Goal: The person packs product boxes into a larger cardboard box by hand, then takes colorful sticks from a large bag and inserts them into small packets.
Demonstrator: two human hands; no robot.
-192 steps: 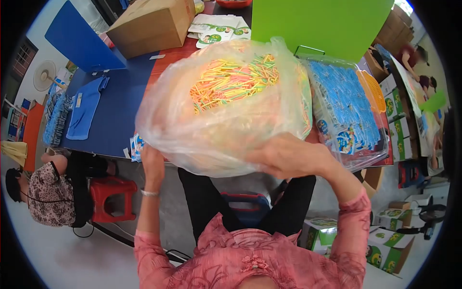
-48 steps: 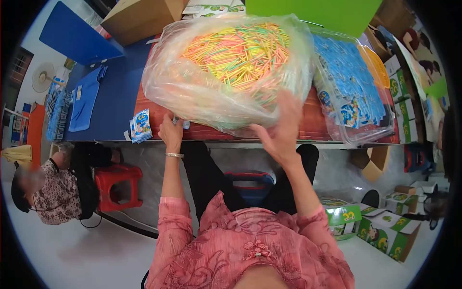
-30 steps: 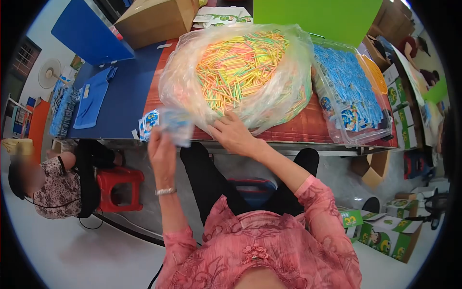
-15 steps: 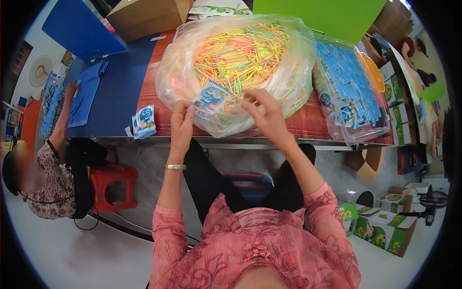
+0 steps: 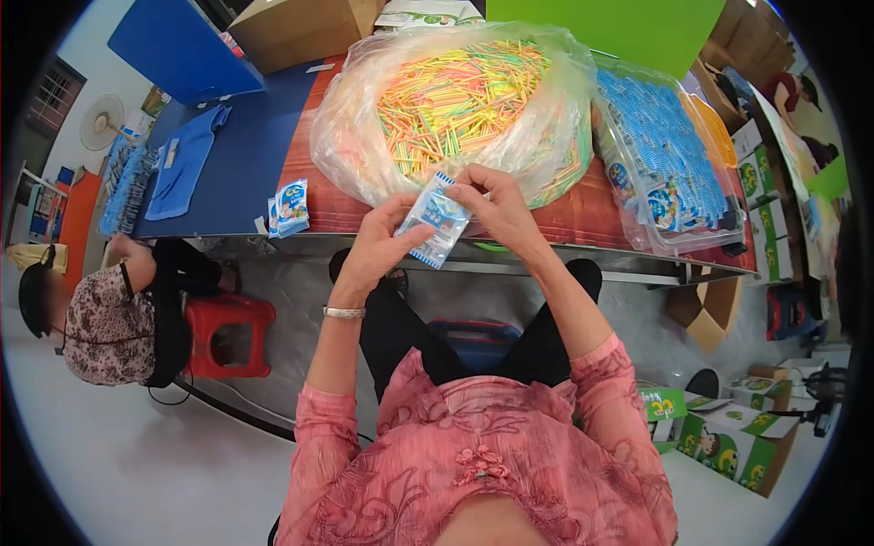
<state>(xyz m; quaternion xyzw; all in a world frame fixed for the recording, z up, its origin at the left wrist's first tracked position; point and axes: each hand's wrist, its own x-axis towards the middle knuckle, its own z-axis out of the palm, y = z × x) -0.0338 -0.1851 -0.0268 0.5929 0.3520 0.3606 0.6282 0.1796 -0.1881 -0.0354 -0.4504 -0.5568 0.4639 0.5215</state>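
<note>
A small blue and white packet (image 5: 435,223) is held between both hands at the table's front edge. My left hand (image 5: 387,238) pinches its lower left part, and my right hand (image 5: 492,205) grips its upper right part. Just beyond the hands lies a large open clear plastic bag (image 5: 350,150) full of thin coloured sticks (image 5: 460,96), yellow, pink, orange and green. To the left, more blue and white packets (image 5: 291,207) lie on the red part of the table near the front edge.
At the right stands a clear tray (image 5: 669,241) of blue packets (image 5: 665,150), with an orange basket (image 5: 710,127) behind. A green panel (image 5: 601,32), cardboard box (image 5: 305,32) and blue panel (image 5: 182,50) stand farther back. A co-worker (image 5: 109,323) sits left by a red stool (image 5: 232,332).
The bag of sticks was turned and opened wider earlier. My left hand has picked up a packet and brought it towards the middle, where my right hand has now taken hold of it too.
</note>
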